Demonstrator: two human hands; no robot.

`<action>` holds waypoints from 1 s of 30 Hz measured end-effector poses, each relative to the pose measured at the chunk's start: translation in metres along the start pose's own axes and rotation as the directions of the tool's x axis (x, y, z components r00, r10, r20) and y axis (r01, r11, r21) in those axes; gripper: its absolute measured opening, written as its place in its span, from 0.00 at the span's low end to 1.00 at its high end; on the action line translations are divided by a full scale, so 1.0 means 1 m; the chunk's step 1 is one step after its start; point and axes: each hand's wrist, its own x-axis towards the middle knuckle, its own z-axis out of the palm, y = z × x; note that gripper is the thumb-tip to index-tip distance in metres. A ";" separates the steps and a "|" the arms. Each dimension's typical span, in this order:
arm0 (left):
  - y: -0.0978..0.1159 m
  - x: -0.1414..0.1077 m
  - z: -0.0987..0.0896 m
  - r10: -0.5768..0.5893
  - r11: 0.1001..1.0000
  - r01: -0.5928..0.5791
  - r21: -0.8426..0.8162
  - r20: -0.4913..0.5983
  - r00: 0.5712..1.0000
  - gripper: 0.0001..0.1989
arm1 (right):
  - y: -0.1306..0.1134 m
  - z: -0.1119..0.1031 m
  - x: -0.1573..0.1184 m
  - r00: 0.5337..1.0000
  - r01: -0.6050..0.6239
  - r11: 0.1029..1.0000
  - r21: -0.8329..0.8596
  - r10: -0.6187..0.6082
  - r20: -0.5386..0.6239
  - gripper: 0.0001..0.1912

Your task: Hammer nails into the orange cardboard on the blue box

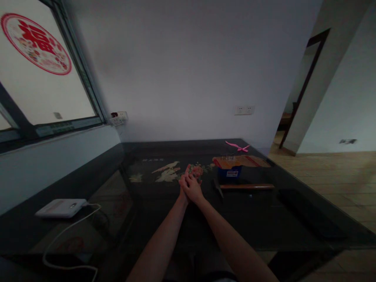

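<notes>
My left hand and my right hand are pressed together above the middle of the dark glossy table, over its printed bird and flower picture. The right hand's fingers fold over the left hand, and one left finger points up and forward. No object shows in either hand. Nearest on the right lies a hammer with a wooden handle, its dark head toward my hands. Behind it sits a blue box with an orange inside and several thin dark pieces standing at its back edge.
A white power bank with a white cable lies at the left. On the right are a red and brown packet, a pink ribbon and a long black object. A wall stands behind the table.
</notes>
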 end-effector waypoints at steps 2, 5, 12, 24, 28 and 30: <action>-0.001 0.001 -0.001 0.032 0.999 -0.032 -0.004 0.051 0.998 0.26 | -0.001 0.000 -0.001 1.000 -0.013 1.000 -0.010 0.013 -0.021 0.18; -0.001 0.001 -0.001 0.033 0.999 -0.033 -0.004 0.070 0.997 0.26 | -0.003 0.000 -0.004 0.999 -0.030 0.999 -0.022 0.029 -0.041 0.18; -0.002 -0.001 -0.002 0.027 1.000 -0.027 0.008 0.065 0.998 0.26 | -0.008 -0.004 -0.005 0.997 -0.054 0.998 -0.039 0.052 -0.060 0.18; -0.010 0.012 -0.020 -0.014 1.000 0.014 0.023 0.004 1.000 0.21 | -0.009 -0.004 -0.004 0.994 -0.103 0.994 -0.039 0.101 -0.033 0.18; -0.009 0.013 -0.016 -0.004 0.998 0.007 0.058 -0.040 0.999 0.22 | -0.011 -0.007 -0.003 0.994 -0.109 0.993 -0.053 0.109 -0.021 0.18; -0.008 0.013 -0.013 -0.003 0.998 0.006 0.060 -0.043 0.999 0.22 | -0.011 -0.008 -0.002 0.994 -0.107 0.993 -0.057 0.106 -0.019 0.19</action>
